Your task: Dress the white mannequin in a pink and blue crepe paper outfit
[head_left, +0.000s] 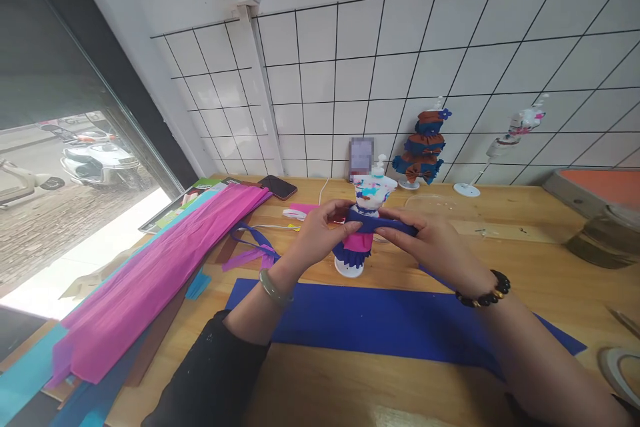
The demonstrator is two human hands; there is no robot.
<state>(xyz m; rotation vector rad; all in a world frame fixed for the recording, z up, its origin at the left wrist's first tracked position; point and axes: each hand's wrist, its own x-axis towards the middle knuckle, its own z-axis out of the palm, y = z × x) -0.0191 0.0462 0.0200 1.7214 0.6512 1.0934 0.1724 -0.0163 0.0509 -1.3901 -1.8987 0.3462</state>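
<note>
Noted small paper-dressed doll [369, 195] upright on its white round base, centre of wooden table [350, 387], just behind a dark blue paper sheet [360, 320] lying flat. Observed left hand [320, 235] with fingers closed on one end of a dark blue paper strip [387, 225], right hand [436, 245] pinched on the other end. Strip stretched across the doll's waist, touching it, above a pink and blue ruffled skirt. Logged green bangle [274, 287] on left wrist, dark bead bracelet [487, 290] on right. To the left: long folded magenta crepe paper [160, 273] over teal and blue sheets, phone [278, 187] beyond. Against tiled wall: orange-and-blue doll [424, 147], pale doll on stand [500, 143].
</note>
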